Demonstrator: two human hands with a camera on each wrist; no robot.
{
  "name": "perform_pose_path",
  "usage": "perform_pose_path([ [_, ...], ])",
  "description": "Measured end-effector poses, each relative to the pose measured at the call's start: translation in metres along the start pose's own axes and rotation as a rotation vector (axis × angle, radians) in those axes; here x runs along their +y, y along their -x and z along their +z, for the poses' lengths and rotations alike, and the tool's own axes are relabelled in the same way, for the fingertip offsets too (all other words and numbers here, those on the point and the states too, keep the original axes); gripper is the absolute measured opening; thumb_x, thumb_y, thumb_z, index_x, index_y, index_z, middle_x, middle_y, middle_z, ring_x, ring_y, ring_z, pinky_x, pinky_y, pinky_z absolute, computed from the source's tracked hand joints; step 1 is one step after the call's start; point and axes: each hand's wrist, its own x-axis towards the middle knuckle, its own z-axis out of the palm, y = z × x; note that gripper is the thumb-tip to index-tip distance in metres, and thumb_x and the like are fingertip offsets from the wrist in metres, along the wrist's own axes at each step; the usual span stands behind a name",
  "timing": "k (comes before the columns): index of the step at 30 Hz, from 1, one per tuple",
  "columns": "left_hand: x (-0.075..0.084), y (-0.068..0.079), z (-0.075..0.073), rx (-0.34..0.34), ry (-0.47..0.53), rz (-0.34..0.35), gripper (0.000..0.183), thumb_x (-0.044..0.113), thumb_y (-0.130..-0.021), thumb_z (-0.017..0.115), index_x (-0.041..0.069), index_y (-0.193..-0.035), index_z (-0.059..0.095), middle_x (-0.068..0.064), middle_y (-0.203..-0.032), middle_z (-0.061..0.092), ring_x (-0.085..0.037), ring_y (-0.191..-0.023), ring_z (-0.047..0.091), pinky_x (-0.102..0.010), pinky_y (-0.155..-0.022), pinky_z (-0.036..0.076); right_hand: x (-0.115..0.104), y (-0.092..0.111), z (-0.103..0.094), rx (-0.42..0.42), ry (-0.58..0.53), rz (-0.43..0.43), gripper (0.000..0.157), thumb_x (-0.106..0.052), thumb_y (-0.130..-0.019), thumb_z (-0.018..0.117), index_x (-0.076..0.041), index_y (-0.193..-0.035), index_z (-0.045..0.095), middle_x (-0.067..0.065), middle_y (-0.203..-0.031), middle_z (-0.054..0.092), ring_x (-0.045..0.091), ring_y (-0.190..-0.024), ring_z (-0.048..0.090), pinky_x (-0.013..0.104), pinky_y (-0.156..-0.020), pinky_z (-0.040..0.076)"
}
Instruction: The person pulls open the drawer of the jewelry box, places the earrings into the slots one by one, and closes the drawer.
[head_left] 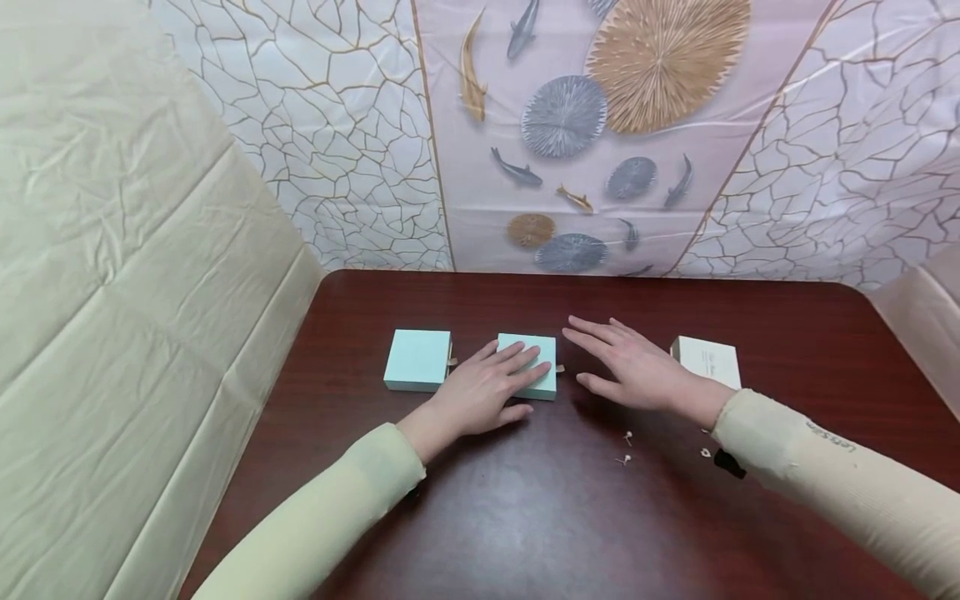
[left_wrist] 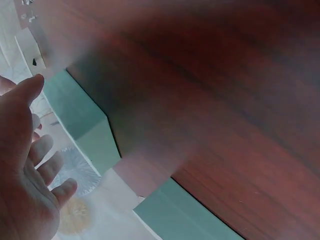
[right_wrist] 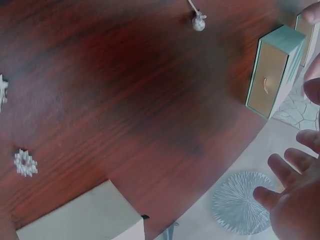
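Observation:
My left hand [head_left: 483, 387] lies with spread, fairly straight fingers over the top of the middle pale-teal box [head_left: 547, 388]. In the right wrist view this box [right_wrist: 267, 82] shows a tan drawer front with a small ribbon pull. My right hand [head_left: 637, 367] hovers just right of it, fingers extended, holding nothing. A second teal box [head_left: 417, 358] sits to the left, with its own pull tab facing right. Beyond my right wrist stands a cream box [head_left: 708, 360] with small print on its lid.
Two small earrings [head_left: 627, 437] lie in front of my right hand. Near my right sleeve are a small flower-shaped piece [right_wrist: 25, 163] and a black item [head_left: 729, 463]. The dark wooden table [head_left: 480, 533] meets a patterned cloth [head_left: 360, 167] at the back.

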Motion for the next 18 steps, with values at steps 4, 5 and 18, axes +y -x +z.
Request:
perform_pose_path([
  [4, -0.003, -0.009, 0.002, -0.011, -0.016, -0.012, 0.069, 0.054, -0.109, 0.057, 0.026, -0.169, 0.037, -0.003, -0.174, 0.034, -0.025, -0.161, 0.031, -0.05, -0.13, 0.028, 0.0, 0.001, 0.002, -0.017, -0.051, 0.037, 0.064, -0.022, -0.102, 0.072, 0.0, -0.158, 0.049, 0.02, -0.168, 0.041, 0.038, -0.15, 0.047, 0.069, -0.124, 0.026],
  [5, -0.003, -0.011, 0.002, -0.014, -0.019, -0.013, 0.069, 0.054, -0.108, 0.057, 0.026, -0.169, 0.037, -0.004, -0.174, 0.033, -0.025, -0.161, 0.031, -0.05, -0.13, 0.028, 0.0, 0.001, 0.003, -0.026, -0.058, 0.047, 0.064, -0.022, -0.102, 0.071, -0.001, -0.158, 0.049, 0.019, -0.169, 0.04, 0.038, -0.151, 0.045, 0.069, -0.125, 0.025],
  [18, -0.018, -0.026, 0.01, -0.047, -0.056, 0.109, 0.073, 0.061, -0.107, 0.053, 0.028, -0.169, 0.035, -0.003, -0.176, 0.029, -0.028, -0.162, 0.027, -0.051, -0.131, 0.024, 0.003, 0.004, 0.007, -0.05, -0.054, 0.09, 0.064, -0.024, -0.102, 0.072, -0.002, -0.158, 0.051, 0.019, -0.169, 0.04, 0.041, -0.15, 0.046, 0.07, -0.125, 0.022],
])
